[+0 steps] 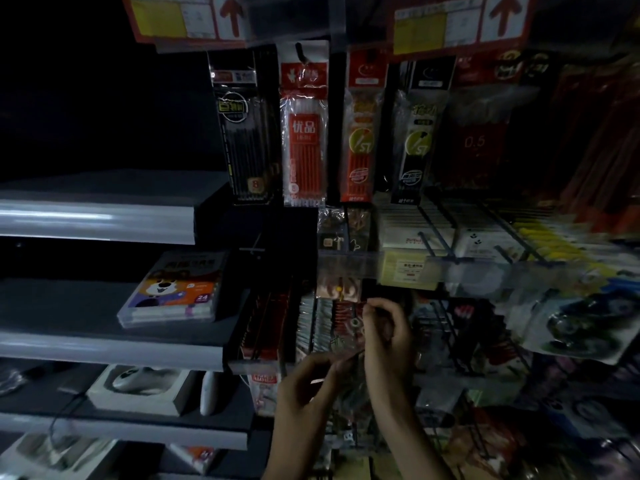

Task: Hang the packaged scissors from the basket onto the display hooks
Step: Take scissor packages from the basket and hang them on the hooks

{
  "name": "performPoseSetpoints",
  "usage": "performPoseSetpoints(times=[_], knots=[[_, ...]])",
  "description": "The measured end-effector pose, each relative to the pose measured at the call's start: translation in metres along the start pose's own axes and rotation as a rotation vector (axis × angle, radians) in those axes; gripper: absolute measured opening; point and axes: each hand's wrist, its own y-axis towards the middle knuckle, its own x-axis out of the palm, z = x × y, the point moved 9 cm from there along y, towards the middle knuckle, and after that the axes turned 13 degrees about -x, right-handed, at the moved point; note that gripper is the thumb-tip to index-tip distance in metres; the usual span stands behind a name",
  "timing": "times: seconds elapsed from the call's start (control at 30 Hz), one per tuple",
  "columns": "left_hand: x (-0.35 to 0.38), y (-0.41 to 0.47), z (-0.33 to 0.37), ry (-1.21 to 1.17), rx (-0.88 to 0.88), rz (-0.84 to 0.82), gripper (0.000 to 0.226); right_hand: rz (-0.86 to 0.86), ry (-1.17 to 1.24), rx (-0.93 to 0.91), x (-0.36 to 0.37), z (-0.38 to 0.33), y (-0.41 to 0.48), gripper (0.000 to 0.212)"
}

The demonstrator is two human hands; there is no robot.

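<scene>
Head view, dim and blurred: both hands hold one packaged scissors (348,332) against the lower display rack. Right hand (388,332) pinches its top edge, apparently to line the hang hole up with a hook; left hand (308,382) closes on the bottom edge to steady it. Basket unseen.
</scene>
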Motion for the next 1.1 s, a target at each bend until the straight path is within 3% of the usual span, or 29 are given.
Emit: performPoseSetpoints(times=[0.23,0.37,0.53,0.73,0.9,1.1], knots=[[-0.016,0.005,0.007,0.053,0.029,0.093,0.02,-0.169,0.023,0.141,-0.002,0.004,-0.006,0.022],[-0.023,0.008,0.012,0.065,0.054,0.106,0.019,-0.25,0.175,0.287,-0.005,0.009,-0.016,0.015],[-0.024,0.012,0.018,0.038,0.073,0.104,0.018,-0.359,0.144,0.175,-0.007,-0.006,-0.021,0.018],[-0.021,0.02,0.037,0.011,0.087,0.06,0.013,-0.304,0.098,0.084,-0.018,-0.011,-0.014,0.006],[-0.026,0.028,0.072,-0.077,0.158,0.062,0.024,-0.251,0.089,0.074,-0.027,-0.011,-0.006,0.006],[-0.019,0.028,0.099,-0.088,0.223,0.042,0.015,-0.191,0.12,0.099,-0.033,-0.011,-0.003,0.008]])
